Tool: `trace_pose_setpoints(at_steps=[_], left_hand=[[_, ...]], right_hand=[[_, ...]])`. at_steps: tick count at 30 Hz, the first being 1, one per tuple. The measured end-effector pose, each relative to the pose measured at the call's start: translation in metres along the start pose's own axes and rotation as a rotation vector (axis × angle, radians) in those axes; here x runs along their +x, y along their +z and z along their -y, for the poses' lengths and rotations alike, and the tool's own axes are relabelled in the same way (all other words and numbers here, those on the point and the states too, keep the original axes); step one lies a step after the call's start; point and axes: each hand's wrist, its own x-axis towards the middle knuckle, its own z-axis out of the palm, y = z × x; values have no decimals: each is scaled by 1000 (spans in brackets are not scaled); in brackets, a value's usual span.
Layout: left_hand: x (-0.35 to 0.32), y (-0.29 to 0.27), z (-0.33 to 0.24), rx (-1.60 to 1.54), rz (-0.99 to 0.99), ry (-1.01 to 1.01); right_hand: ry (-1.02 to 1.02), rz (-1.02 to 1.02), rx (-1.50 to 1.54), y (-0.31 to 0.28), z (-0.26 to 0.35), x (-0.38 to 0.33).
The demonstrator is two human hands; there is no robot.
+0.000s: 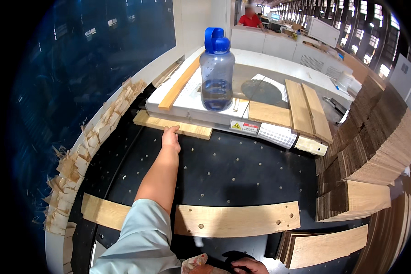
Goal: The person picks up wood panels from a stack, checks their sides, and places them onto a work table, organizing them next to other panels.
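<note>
My left hand (171, 138) reaches forward across the black perforated machine table (233, 173) and its fingers touch the near edge of a light wooden plank (187, 129) lying against the white machine housing (201, 109). My right hand (250, 265) sits at the bottom edge of the picture, fingers curled, next to a piece of patterned cloth (194, 264); what it holds is hidden. A long wooden board (237, 220) with several drilled holes lies across the table between the two hands.
A clear water bottle (217, 73) with a blue cap stands on the white housing, beside wooden strips (180, 84) and planks (308, 109). Stacks of wood panels (374, 150) rise at the right. Splintered wood scraps (84, 155) line the left rim. A person in red (250, 19) stands far behind.
</note>
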Motion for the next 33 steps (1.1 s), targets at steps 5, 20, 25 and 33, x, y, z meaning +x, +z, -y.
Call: trace_pose_setpoints(at_steps=[5, 20, 25, 33], left_hand=[[-9, 4, -6, 224, 66, -8], [5, 2, 1, 380, 124, -14], [36, -20, 12, 516, 165, -18], [43, -17, 13, 590, 171, -6]], right_hand=[[24, -12, -9, -2, 8, 4], [4, -7, -104, -1, 18, 5], [-28, 2, -80, -2, 8, 5], [83, 124, -42, -3, 3, 5]])
